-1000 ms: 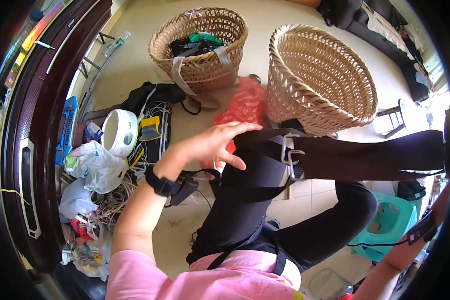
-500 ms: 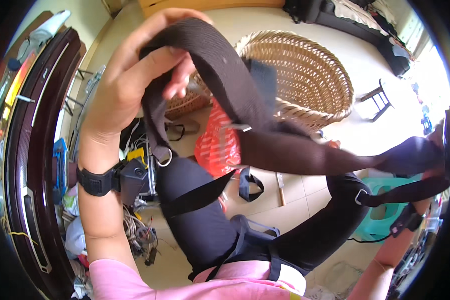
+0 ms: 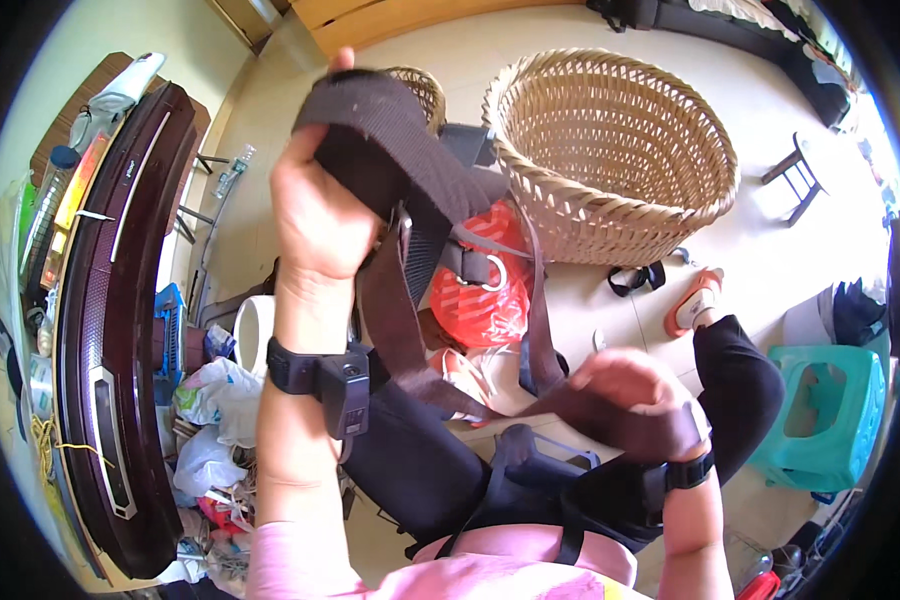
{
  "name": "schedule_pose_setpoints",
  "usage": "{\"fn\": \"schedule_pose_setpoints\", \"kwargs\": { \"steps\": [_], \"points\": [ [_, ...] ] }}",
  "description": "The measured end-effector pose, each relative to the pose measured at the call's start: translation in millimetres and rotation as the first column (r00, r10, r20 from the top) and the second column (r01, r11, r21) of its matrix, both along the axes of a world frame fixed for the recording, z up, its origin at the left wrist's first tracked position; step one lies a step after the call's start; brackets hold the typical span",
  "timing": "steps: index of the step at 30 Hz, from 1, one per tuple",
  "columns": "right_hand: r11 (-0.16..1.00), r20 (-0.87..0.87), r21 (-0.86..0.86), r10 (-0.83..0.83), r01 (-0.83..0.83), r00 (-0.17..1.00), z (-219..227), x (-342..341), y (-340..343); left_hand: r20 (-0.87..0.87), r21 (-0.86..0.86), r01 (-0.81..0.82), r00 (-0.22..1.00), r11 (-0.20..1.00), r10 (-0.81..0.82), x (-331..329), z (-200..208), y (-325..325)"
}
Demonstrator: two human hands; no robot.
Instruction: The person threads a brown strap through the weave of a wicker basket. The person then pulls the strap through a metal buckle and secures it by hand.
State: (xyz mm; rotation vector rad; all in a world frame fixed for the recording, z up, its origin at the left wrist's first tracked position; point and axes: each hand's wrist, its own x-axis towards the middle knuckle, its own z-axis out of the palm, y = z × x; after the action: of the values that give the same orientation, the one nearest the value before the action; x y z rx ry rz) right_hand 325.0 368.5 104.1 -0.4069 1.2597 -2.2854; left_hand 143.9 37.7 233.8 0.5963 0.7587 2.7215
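Note:
A wide dark-brown webbing strap (image 3: 370, 112) with metal rings hangs in loops in front of me. My left hand (image 3: 320, 212) is raised and closed round its upper loop, with the thumb showing along the edge. One ring (image 3: 496, 274) dangles in the middle, over a red striped plastic bag (image 3: 480, 312). Low on the right, above my thigh, my right hand (image 3: 630, 385) is blurred, with its fingers bent over the strap's lower run. The band crosses that hand near the wrist; its exact grip is partly hidden. Both wrists carry black bands with small devices.
A large wicker basket (image 3: 620, 225) stands ahead, a smaller one (image 3: 420, 95) behind the strap. A green plastic stool (image 3: 820, 410) is at the right, a small dark-legged stool (image 3: 795, 180) farther off. Plastic bags (image 3: 210, 460) and clutter lie beside the dark cabinet (image 3: 120, 300) on the left.
My right hand has come in from the far right to above my lap, and the stretched strap now hangs in slack loops. My left hand is slightly lower and farther right; the view has shifted.

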Motion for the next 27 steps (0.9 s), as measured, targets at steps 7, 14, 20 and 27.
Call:
{"fn": "schedule_pose_setpoints", "kwargs": {
  "steps": [7, 14, 20, 27],
  "points": [
    [0.765, 0.323, 0.057, 0.594, -0.642, 0.737, -55.3, 46.7, -22.2, 0.108, 0.146, 0.049, 0.992, 0.988, -0.065, 2.9, -66.0, -11.3],
    [0.691, -0.215, 0.700, -0.037, 0.180, 0.976, -43.3, 23.8, -66.0, 0.236, 0.147, 0.084, 0.965, 0.985, -0.118, 9.7, -98.6, -4.8],
    [0.637, -0.626, 0.494, -0.212, 0.592, 0.751, -9.1, -52.5, -136.4, 0.254, -0.028, 0.002, 0.967, 1.000, 0.005, 21.6, -88.4, 8.9],
    [0.856, -0.286, 0.502, 0.030, 0.123, 0.958, 34.9, -34.4, -138.1, -0.374, -0.758, -0.521, 0.840, 0.392, 0.393, 15.6, -85.9, -16.0]
  ]
}}
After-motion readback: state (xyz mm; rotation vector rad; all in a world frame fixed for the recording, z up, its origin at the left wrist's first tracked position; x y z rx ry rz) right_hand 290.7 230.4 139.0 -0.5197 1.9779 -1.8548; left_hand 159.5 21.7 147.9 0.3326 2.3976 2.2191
